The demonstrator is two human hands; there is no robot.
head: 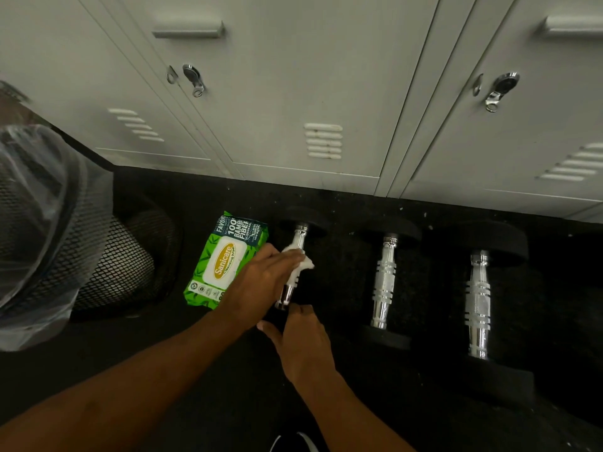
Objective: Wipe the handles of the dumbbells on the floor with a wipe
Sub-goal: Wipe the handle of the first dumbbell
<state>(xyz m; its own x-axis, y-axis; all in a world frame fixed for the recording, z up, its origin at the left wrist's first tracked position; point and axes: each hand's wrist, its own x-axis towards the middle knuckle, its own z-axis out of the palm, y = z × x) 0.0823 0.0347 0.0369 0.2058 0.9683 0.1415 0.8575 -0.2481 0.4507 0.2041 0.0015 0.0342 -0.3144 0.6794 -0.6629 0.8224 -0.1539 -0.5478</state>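
We are on the first dumbbell (287, 293): our left hand (264, 282) clasps the wipe (301, 260) round its handle (299, 238), our right hand (303, 340) grips the near end; next, likely, the middle dumbbell (385, 282)

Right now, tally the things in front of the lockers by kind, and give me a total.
dumbbells: 3
wipe: 1
wipes pack: 1
mesh bin: 1
Total: 6
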